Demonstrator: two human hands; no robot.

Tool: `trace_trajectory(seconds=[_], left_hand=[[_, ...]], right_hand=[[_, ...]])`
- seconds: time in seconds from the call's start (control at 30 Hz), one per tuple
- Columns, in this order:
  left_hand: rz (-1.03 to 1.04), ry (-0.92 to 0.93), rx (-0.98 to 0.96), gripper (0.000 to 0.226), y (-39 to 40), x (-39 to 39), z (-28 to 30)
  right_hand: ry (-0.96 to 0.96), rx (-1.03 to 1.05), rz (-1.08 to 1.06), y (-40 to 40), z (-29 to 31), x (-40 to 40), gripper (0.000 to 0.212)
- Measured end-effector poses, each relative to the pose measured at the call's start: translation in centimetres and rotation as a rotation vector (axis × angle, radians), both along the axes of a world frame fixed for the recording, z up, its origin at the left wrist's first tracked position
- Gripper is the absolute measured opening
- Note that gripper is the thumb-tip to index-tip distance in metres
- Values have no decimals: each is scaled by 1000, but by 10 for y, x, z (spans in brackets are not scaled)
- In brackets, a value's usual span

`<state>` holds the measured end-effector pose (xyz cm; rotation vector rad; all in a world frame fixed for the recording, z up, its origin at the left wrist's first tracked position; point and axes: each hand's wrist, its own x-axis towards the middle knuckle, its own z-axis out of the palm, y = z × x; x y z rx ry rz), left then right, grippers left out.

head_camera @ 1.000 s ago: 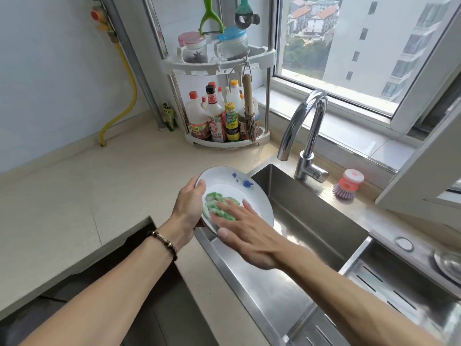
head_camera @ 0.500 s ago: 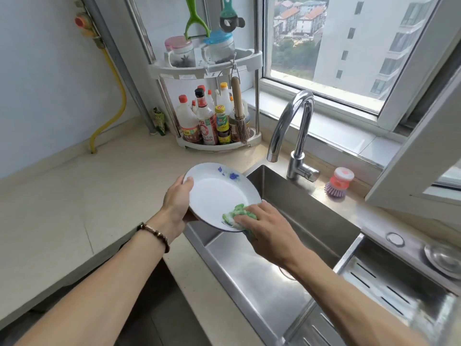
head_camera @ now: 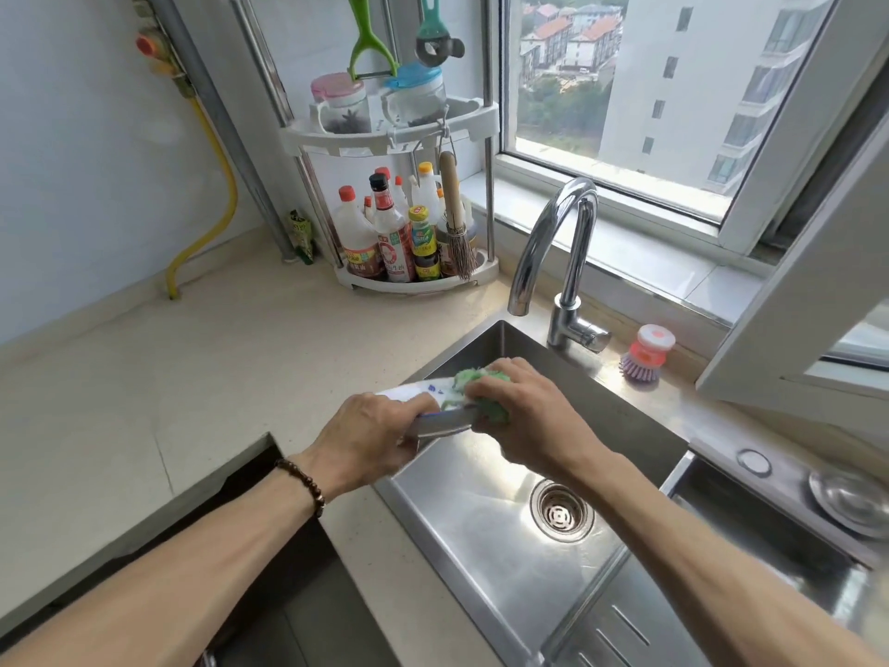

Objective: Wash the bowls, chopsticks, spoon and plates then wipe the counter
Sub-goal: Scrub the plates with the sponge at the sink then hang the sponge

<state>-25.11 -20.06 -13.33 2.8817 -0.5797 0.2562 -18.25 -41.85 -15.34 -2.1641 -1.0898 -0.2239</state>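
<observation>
Steel sink [head_camera: 486, 517] is set into beige bench [head_camera: 192, 377]. White plate [head_camera: 413, 392] is held near-flat over sink's far-left corner, gripped at its edge by left hand [head_camera: 365, 435]. Green sponge [head_camera: 481, 392] is clutched onto the rim by right hand [head_camera: 524, 416], fingers curled.

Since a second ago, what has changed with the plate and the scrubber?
The left hand has tipped the plate from facing the camera to nearly edge-on over the sink. The right hand has carried the green scrubber from the plate's face, past its lower rim, to its far rim, fingers curled over it. Both holds are unchanged; the faucet stays off.
</observation>
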Motion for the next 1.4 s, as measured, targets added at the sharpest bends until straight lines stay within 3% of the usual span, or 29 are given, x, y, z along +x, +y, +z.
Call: trace_trajectory(seconds=[0.07,0.13,0.23,0.33,0.43,0.5,0.63,0.77,0.93,1.07,1.2,1.27,1.33,1.4], left_hand=[[189,159,-147,34,-2,-2,1],[353,322,-377,36,-8,-3,5],[422,403,-745,40,-17,-5,11],[431,426,-921,47,-31,-3,10],[406,359,-880,44,-40,-4,19],[407,349,-855,46,-42,-3,24],[406,331,-868,36,-40,3,28],[372,358,-900,53,-36,-9,32],[373,368,-800,44,-33,-8,36],[364,330,-715,53,-34,-13,40],[370,354,-705,54,-36,-10,44],[299,358,-621,52,-36,-11,51],[265,331,-574,49,-36,-14,55],[287,329,-587,52,-34,-15,58]], right_hand=[[35,131,-161,1,-1,7,28],[219,286,-281,-1,4,6,36],[561,368,-154,16,15,-25,53],[595,342,-115,44,7,-45,52],[647,377,-344,42,2,-17,46],[692,493,-353,43,6,-9,37],[371,389,-142,73,23,-28,39],[648,379,-204,59,25,3,34],[502,329,-253,69,18,-15,47],[821,559,-379,58,22,4,41],[548,362,-380,71,24,-12,61],[642,439,-361,60,18,-5,53],[876,558,-382,50,20,5,49],[791,558,-417,53,23,3,52]])
